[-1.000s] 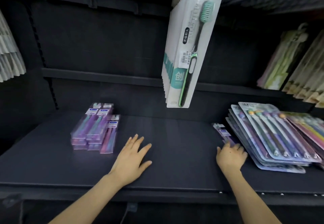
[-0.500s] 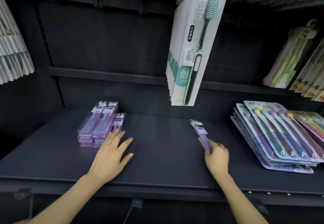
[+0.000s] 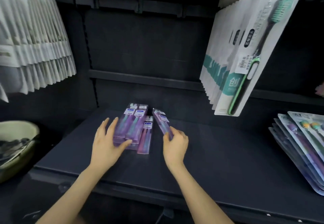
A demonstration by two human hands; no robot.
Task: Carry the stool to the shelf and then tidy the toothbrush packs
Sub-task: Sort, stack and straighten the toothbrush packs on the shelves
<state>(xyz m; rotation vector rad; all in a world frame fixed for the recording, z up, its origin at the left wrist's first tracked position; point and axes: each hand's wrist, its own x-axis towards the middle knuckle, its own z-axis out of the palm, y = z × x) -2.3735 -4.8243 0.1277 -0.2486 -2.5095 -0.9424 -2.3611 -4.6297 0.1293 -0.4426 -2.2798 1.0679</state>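
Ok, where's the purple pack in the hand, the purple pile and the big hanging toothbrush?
held purple pack (image 3: 161, 121): head view, middle of its clear case.
purple pile (image 3: 131, 124): head view, top pack's middle.
hanging toothbrush pack (image 3: 252, 52): head view, front card's middle.

left hand (image 3: 108, 143): fingers straight, spread | right hand (image 3: 175, 145): fingers pinching toothbrush pack (image 3: 160, 120)

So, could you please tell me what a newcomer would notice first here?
Centre of the dark shelf: the right grip pinches a slim purple pack beside the purple pile, which the left grip touches with straight fingers. Upper right hangs a big green-bristled toothbrush card.
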